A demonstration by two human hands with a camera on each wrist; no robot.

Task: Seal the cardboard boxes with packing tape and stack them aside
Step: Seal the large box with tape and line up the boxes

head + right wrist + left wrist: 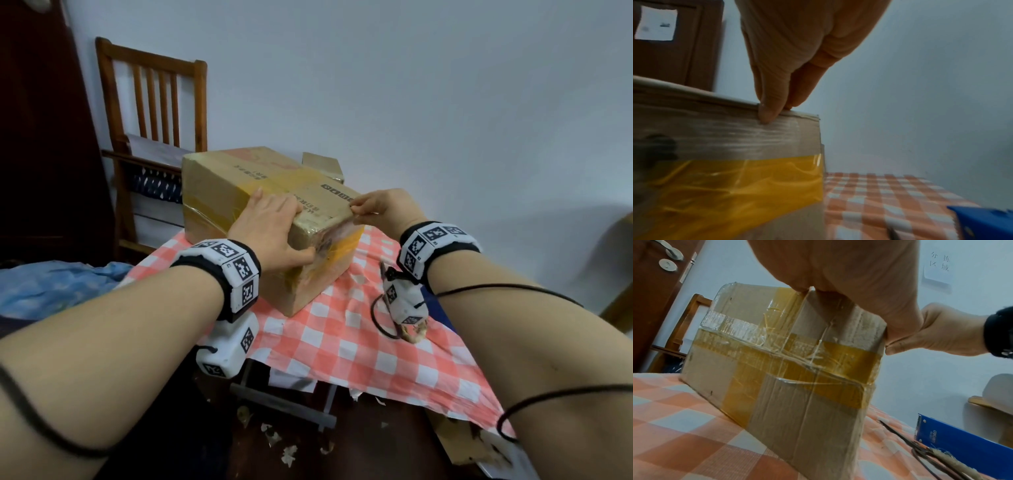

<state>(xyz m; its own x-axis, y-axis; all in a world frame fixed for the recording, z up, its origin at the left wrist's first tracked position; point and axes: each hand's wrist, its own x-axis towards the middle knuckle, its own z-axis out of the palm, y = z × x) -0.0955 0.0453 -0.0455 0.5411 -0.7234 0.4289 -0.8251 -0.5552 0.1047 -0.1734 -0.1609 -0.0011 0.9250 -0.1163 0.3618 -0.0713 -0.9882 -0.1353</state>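
A cardboard box (239,178) wrapped in yellow and clear tape stands on the checked tablecloth (359,342). My left hand (279,222) lies flat on its near top corner, fingers straight over the top, thumb down the front face. From the left wrist the palm (849,272) covers the top of the box (777,402). My right hand (354,207) pinches the box's top right edge. In the right wrist view that hand (774,110) has its thumb (764,113) on the clear tape just under the edge of the box (715,138), above a yellow tape band (735,186).
A blue tape dispenser (962,443) and scissors (931,456) lie on the cloth right of the box. A smaller box (323,164) sits behind it against the wall. A wooden chair (150,102) stands at the back left. Flattened cardboard (462,442) lies under the table's near right.
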